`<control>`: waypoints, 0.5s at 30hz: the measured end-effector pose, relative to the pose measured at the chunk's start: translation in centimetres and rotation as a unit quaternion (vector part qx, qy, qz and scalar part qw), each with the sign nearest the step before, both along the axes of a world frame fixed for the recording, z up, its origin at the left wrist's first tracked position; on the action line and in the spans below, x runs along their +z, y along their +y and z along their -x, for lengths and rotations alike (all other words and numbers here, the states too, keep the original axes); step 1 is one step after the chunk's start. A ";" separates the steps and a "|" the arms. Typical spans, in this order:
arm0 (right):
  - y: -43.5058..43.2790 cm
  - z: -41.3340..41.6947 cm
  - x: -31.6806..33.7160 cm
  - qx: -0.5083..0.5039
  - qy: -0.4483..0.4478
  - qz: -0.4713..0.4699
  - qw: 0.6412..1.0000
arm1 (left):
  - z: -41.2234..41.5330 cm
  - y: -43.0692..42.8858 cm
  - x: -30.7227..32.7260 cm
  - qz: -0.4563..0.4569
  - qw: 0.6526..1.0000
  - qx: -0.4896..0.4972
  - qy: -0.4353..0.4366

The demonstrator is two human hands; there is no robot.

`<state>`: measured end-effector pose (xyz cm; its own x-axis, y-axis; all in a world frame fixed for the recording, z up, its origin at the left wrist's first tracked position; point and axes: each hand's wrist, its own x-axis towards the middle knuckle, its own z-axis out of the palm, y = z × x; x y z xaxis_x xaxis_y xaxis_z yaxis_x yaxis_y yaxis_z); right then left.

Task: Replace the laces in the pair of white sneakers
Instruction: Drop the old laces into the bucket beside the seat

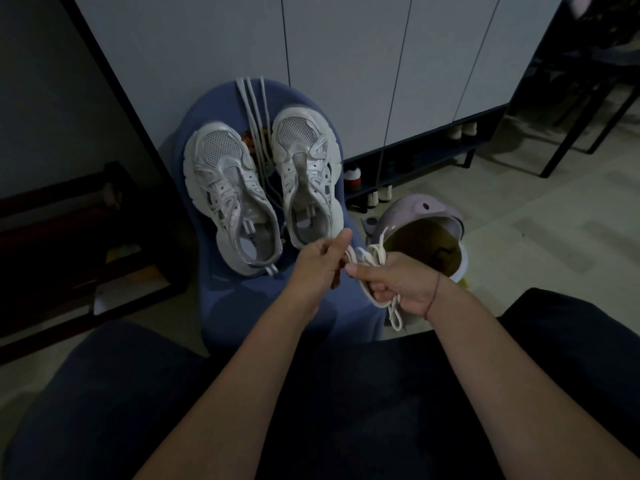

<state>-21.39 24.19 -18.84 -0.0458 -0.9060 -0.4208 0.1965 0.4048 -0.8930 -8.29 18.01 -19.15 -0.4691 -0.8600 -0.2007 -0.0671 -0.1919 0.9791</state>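
Cream flat fabric lace (pixel 372 258) bunched in right hand (pixel 398 285), fist closed round coils to keep them together. Left hand (pixel 322 265) pinches free end, probably to draw it out. Beyond, pair of white mesh sneakers (pixel 225 188) on blue padded seat (pixel 242 306), pale loose laces (pixel 256 126) between.

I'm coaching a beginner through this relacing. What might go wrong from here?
The lace bundle gripped in the right hand may knot if the left hand pulls a strand. If dropped, it might land in the open pink container beside that hand. The loose laces draped between the sneakers might get mixed up with it.
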 end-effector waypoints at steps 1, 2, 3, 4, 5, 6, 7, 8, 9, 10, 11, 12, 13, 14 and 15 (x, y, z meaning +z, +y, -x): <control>0.0 0.1 0.0 0.003 -0.004 0.004 1.000 | 0.0 -0.1 0.1 0.008 1.000 0.007 0.000; -0.1 0.1 0.2 0.003 -0.011 0.009 1.000 | 0.1 -0.1 0.3 0.013 1.000 0.014 0.003; -0.4 0.5 0.4 0.005 -0.019 0.016 1.000 | 0.2 -0.2 0.4 0.017 1.000 0.019 0.006; -0.6 0.8 1.0 0.013 -0.028 0.024 0.999 | 0.5 -0.3 0.6 0.021 0.999 0.026 0.006; -0.9 1.4 1.5 0.020 -0.031 0.034 0.999 | 0.8 -0.5 0.7 0.022 0.999 0.036 0.003; -1.3 2.2 2.2 0.020 -0.032 0.046 0.998 | 1.3 -0.9 0.7 0.018 0.999 0.045 0.002; -1.6 3.2 2.9 0.011 -0.019 0.060 0.998 | 1.8 -1.2 0.7 0.010 0.999 0.051 0.005; -2.0 4.4 3.5 -0.005 0.004 0.071 0.997 | 2.5 -1.6 0.6 0.004 0.999 0.049 0.007; -2.3 5.6 4.2 -0.016 0.033 0.078 0.996 | 3.3 -2.0 0.5 0.009 0.999 0.041 0.003; -2.5 6.9 4.7 -0.025 0.050 0.080 0.995 | 4.2 -2.3 0.5 0.021 0.999 0.030 -0.006; -2.7 8.2 4.8 -0.028 0.061 0.078 0.995 | 5.1 -2.6 0.3 0.036 0.999 0.019 -0.015; -2.8 9.4 4.4 -0.029 0.066 0.077 0.994 | 6.1 -2.9 0.2 0.051 0.998 0.010 -0.022; -2.8 10.6 3.7 -0.031 0.072 0.070 0.995 | 7.1 -3.3 0.1 0.067 0.997 0.002 -0.029; -2.6 11.6 2.5 -0.032 0.078 0.057 0.995 | 8.0 -3.6 -0.1 0.082 0.996 -0.004 -0.039; -2.3 12.4 0.9 -0.041 0.074 0.035 0.996 | 8.9 -3.9 -0.5 0.092 0.994 -0.011 -0.051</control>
<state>-33.82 21.91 -17.93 -0.1779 -0.9233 -0.3403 0.0910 0.3289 -0.9400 -17.23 14.08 -19.61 -0.4731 -0.8765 -0.0885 -0.1704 -0.0075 0.9854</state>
